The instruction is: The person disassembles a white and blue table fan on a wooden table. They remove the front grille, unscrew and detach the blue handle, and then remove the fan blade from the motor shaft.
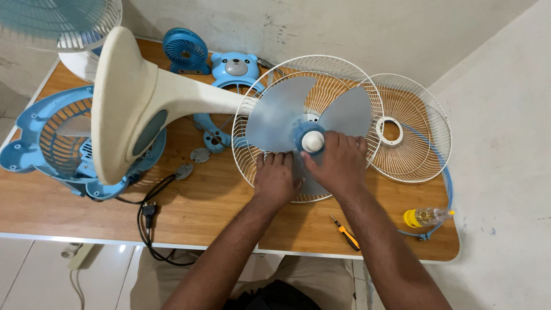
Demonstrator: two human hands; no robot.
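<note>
Left hand (276, 178): grip flat and open, pressing the grey-blue plastic fan blade (281, 120).
Right hand (338, 163): grip closed around white round blade cap (313, 141).
Fan blade: inside white wire guard (258, 166), on wooden table (229, 212).

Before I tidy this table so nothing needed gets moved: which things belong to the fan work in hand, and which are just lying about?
In hand:
left hand on the blue fan blade
right hand at the white blade cap
rear wire guard
cream fan stand

Lying about:
loose front guard
orange screwdriver
small oil bottle
blue bear-shaped fan parts
small blue fan
</note>
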